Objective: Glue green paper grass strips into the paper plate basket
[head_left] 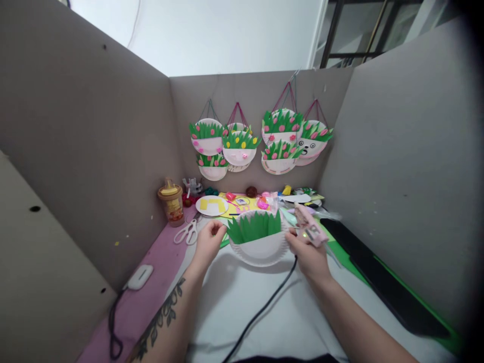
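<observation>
A white paper plate [260, 252] with a half-plate pocket is held up in front of me. Green paper grass [257, 227] stands out of the pocket in pointed blades. My left hand [209, 242] is closed in a pinch at the outermost left blade. With my right hand [310, 254] I grip a pink glue gun [310, 227], a small light glowing on its side, while thumb and finger also meet the plate's right rim. A black cable [260, 311] runs from near the right hand down toward me.
White scissors [186, 233], a brown lidded cup [172, 201] and a plate with yellow paper pieces [212, 205] lie left. A black flat strip [385, 277] lies right. Several finished plate baskets [240, 146] hang on the back partition. A white device [139, 277] sits near the left panel.
</observation>
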Demonstrator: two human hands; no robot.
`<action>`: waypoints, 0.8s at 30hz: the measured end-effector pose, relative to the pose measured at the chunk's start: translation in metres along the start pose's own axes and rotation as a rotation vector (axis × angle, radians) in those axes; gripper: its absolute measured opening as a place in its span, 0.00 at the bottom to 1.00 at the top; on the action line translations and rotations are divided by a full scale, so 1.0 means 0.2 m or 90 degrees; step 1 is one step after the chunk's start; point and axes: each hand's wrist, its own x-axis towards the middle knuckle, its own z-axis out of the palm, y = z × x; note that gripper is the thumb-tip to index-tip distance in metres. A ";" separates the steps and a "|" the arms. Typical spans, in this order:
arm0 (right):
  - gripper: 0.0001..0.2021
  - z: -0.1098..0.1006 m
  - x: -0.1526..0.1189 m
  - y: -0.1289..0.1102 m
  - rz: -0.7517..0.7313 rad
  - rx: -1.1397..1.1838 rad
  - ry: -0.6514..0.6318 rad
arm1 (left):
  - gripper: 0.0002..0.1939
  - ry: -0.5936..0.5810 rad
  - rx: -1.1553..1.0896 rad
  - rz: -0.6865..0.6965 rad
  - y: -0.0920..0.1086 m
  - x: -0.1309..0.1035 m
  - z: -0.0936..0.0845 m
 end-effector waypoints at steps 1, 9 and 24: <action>0.17 0.01 0.01 0.01 0.026 0.031 0.010 | 0.10 -0.011 0.005 -0.010 -0.01 0.00 0.00; 0.16 0.05 0.02 0.00 0.093 0.159 0.013 | 0.09 -0.055 0.002 -0.066 -0.08 0.02 0.02; 0.15 0.06 0.06 0.03 0.083 0.139 0.026 | 0.09 -0.075 0.059 -0.029 -0.10 0.01 0.04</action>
